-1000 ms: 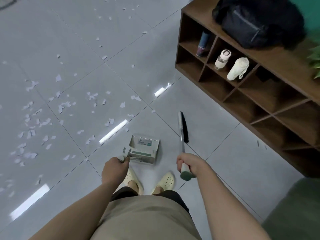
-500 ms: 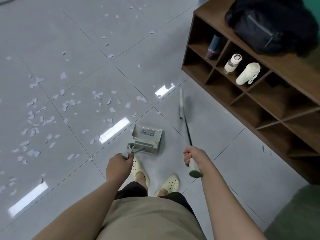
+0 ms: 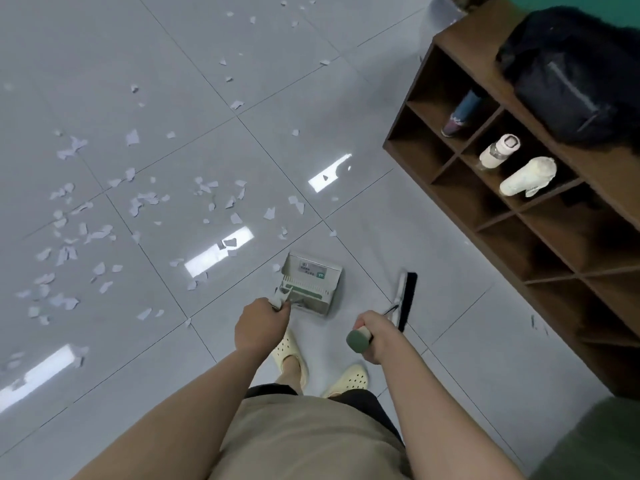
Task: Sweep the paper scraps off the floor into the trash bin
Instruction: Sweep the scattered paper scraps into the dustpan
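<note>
Left hand [image 3: 260, 323] holds dustpan [image 3: 309, 286] by its handle, grip curled tight around it; pan sits low over grey tile floor [image 3: 346, 98], just ahead of feet. Right hand [image 3: 379, 337] grips broom [image 3: 403, 299] handle, fingers wrapped round it (green cap sticks out below fist), black bristles beside pan. Paper scraps [image 3: 138, 206] lie scattered across floor left of pan. Wooden shelf [image 3: 519, 237] stands right.
</note>
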`<state>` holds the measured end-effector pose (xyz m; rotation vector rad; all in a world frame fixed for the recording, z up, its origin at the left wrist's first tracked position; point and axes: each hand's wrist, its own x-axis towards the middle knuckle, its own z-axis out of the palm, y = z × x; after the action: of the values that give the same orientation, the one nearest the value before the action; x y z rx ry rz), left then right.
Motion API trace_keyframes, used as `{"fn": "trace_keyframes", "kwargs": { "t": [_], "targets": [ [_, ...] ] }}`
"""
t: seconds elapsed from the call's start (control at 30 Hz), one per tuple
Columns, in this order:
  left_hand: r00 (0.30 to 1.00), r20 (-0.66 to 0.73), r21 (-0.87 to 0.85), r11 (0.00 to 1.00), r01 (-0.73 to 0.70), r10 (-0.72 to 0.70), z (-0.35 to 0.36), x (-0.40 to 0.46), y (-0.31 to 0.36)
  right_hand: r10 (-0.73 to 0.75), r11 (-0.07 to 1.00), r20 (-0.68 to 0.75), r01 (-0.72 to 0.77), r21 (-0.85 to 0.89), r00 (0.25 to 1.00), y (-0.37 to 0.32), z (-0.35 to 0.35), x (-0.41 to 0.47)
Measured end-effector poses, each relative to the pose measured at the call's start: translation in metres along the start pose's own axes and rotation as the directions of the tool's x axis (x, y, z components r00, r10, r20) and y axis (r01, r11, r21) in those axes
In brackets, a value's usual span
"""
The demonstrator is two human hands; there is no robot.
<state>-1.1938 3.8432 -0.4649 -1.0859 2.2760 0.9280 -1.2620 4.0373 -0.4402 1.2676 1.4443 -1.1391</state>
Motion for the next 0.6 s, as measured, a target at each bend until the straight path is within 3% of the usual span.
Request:
{"fn": "trace_keyframes", "kwargs": {
  "t": [0.13, 0.27, 0.4, 0.5, 0.6],
  "targets": [
    [0.980, 0.201, 0.026, 1.000, -0.001, -0.004, 0.000, -0.001, -0.015, -0.015, 0.998, 0.168, 0.006, 0.059, 0.986, -0.022, 0.073, -0.016],
    [0.957, 0.288, 0.142, 0.986, -0.086, 0.042, -0.015, 0.004, -0.014, -0.054, 0.987, 0.366, -0.006, 0.160, 0.929, -0.062, 0.111, -0.012],
    [0.965, 0.252, 0.269, 0.952, -0.143, 0.074, -0.034, 0.007, -0.006, -0.009, 0.962, 0.520, -0.135, 0.237, 0.854, -0.096, 0.092, 0.001],
    [0.981, 0.161, 0.287, 0.946, -0.153, 0.110, -0.045, 0.012, 0.006, -0.062, 0.913, 0.681, -0.235, 0.335, 0.729, -0.121, 0.067, 0.008],
    [0.993, 0.069, 0.280, 0.953, -0.113, 0.097, -0.046, 0.022, 0.028, -0.086, 0.935, 0.669, -0.172, 0.310, 0.738, -0.131, 0.054, -0.004]
  ]
}}
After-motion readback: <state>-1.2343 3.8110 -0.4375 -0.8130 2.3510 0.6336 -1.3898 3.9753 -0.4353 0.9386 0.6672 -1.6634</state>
